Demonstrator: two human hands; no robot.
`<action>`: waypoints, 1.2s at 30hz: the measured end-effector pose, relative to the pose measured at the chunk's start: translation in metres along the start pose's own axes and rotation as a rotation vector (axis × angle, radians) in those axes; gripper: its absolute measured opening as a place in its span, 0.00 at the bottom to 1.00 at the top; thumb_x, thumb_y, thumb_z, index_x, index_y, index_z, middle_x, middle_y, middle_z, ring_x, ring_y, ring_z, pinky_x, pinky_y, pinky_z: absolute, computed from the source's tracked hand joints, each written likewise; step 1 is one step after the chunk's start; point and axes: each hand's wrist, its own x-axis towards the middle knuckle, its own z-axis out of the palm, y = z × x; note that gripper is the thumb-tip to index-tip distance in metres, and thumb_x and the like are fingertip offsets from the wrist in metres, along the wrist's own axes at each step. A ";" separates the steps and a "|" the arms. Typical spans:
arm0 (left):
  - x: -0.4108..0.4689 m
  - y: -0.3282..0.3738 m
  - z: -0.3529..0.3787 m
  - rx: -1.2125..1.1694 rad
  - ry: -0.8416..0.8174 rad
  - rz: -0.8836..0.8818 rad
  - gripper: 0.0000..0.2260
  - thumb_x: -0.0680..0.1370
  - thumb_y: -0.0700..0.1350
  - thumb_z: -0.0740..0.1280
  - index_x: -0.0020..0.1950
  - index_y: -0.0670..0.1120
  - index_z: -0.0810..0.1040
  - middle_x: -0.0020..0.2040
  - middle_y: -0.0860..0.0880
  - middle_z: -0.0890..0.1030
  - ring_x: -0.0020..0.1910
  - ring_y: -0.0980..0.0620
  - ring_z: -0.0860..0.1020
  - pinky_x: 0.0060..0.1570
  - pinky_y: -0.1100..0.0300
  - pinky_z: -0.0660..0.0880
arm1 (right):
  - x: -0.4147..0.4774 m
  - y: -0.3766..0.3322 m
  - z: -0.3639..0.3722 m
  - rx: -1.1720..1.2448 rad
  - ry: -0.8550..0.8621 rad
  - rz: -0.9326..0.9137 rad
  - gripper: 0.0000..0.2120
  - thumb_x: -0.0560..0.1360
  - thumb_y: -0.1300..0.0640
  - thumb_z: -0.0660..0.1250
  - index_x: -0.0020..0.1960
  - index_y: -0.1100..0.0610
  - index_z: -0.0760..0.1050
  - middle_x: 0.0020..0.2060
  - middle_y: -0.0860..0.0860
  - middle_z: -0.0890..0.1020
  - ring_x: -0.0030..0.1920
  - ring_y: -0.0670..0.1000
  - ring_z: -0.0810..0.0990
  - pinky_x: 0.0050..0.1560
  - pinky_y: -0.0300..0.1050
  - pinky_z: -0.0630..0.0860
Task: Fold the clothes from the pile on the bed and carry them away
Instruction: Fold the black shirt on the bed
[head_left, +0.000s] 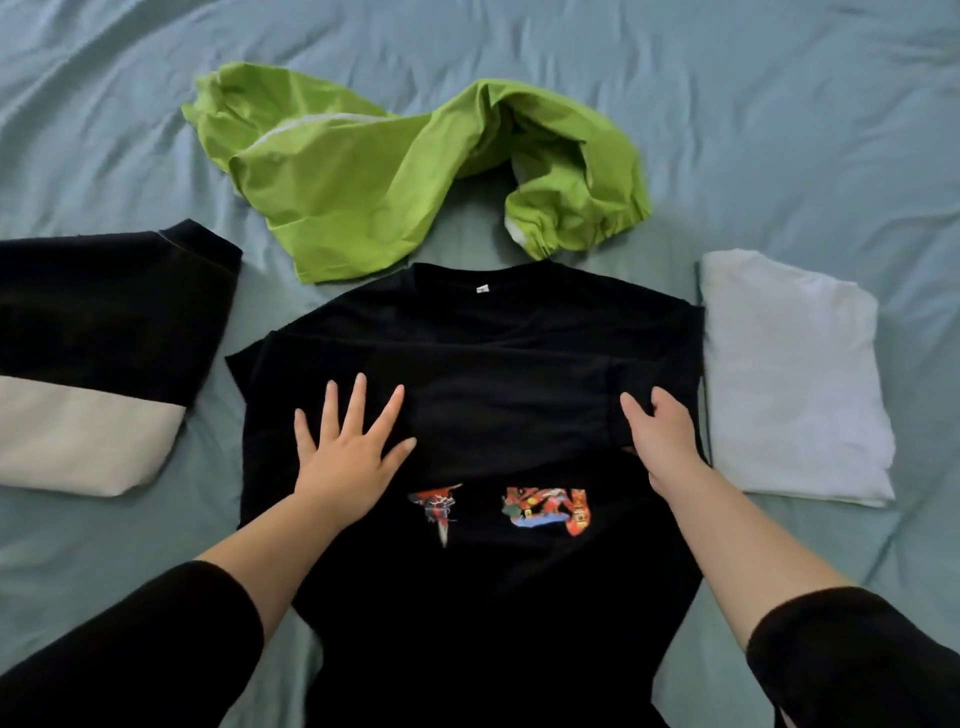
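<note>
A black T-shirt (483, 353) with a colourful print lies spread on the bed in front of me, collar away from me, its sides folded inward. My left hand (348, 452) rests flat on its left part, fingers spread. My right hand (660, 431) pinches the edge of a folded-in sleeve on the shirt's right side. A crumpled green garment (363, 182) lies unfolded just beyond the collar.
A folded black-and-cream garment (98, 364) lies to the left of the shirt. A folded white garment (789, 379) lies close to its right edge. The teal bedsheet (779, 130) stretches wrinkled all around.
</note>
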 end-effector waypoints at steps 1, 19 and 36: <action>-0.002 0.001 -0.001 -0.003 0.024 0.000 0.29 0.76 0.69 0.41 0.74 0.68 0.32 0.79 0.52 0.36 0.76 0.45 0.31 0.71 0.38 0.34 | 0.002 0.001 -0.005 0.013 0.036 -0.011 0.29 0.80 0.50 0.62 0.76 0.58 0.58 0.74 0.52 0.64 0.74 0.55 0.63 0.70 0.48 0.62; 0.012 -0.004 0.012 0.083 -0.001 0.098 0.34 0.71 0.76 0.39 0.70 0.68 0.25 0.73 0.55 0.24 0.72 0.46 0.24 0.68 0.35 0.30 | -0.038 0.022 0.045 -1.088 -0.118 -0.681 0.32 0.76 0.33 0.35 0.75 0.43 0.29 0.77 0.49 0.36 0.77 0.51 0.34 0.75 0.56 0.36; -0.067 0.026 0.058 0.084 -0.052 0.186 0.55 0.60 0.84 0.47 0.73 0.58 0.25 0.73 0.50 0.23 0.71 0.44 0.22 0.63 0.36 0.22 | -0.126 0.094 0.061 -1.169 -0.170 -0.677 0.39 0.74 0.28 0.34 0.76 0.49 0.29 0.76 0.53 0.32 0.76 0.53 0.31 0.74 0.60 0.32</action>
